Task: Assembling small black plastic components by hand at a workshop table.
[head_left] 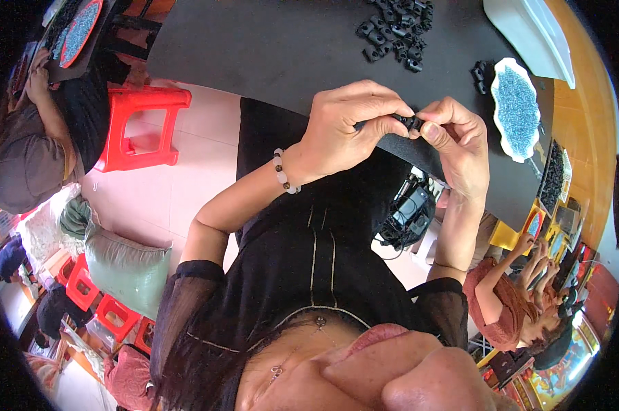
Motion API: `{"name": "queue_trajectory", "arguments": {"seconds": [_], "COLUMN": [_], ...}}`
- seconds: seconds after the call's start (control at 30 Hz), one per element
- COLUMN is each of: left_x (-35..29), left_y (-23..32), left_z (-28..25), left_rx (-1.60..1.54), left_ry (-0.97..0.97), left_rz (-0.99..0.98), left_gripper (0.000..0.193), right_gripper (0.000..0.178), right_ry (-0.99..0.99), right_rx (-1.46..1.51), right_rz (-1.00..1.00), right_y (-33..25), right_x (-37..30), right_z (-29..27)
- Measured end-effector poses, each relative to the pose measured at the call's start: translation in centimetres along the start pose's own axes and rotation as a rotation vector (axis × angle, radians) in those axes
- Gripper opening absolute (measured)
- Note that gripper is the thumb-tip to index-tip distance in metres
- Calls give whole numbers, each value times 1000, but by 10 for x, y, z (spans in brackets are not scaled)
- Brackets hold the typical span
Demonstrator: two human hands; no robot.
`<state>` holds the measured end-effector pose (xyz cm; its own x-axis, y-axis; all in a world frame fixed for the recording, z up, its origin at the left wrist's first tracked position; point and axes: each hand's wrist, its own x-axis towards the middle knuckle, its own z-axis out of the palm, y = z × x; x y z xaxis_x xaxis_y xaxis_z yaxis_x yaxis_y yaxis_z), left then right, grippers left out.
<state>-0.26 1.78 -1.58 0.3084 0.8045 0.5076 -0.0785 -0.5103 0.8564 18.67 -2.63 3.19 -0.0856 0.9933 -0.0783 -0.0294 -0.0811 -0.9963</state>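
Above the near edge of a dark table [255,55], my two hands meet at a small black plastic part [411,123]. My left hand [347,127], with a beaded bracelet at its wrist, pinches it between thumb and forefinger. From the other side, my right hand [465,147] has its thumb and curled fingers closed on the same part. The fingertips hide much of its shape. Beyond my hands lies a pile of similar black parts [400,31], with a few more [479,77] nearer the right. A white scalloped dish [499,113] holds many tiny bluish-grey pieces [517,109].
At the far right stands a white plastic bin [532,38]. A red stool [142,103] and a seated person [32,157] are to my left, with a stuffed sack [128,267] behind. Other people [501,301] work at my right. A dark bundle [411,212] hangs below the table edge.
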Motion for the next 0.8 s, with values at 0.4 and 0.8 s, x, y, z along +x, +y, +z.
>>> {"name": "queue_trajectory", "arguments": {"seconds": [0.4,0.8], "left_x": [-2,-4], "left_y": [-4,-2], "left_z": [3,0], "left_rx": [52,-9], "left_ry": [24,47], "left_rz": [60,38], "left_gripper": [18,16], "right_gripper": [2,7], "right_ry": [34,6], "right_rx": [-37,181], "right_rz": [17,89], "right_y": [2,6], "right_x": [0,1], "right_z": [7,13]}}
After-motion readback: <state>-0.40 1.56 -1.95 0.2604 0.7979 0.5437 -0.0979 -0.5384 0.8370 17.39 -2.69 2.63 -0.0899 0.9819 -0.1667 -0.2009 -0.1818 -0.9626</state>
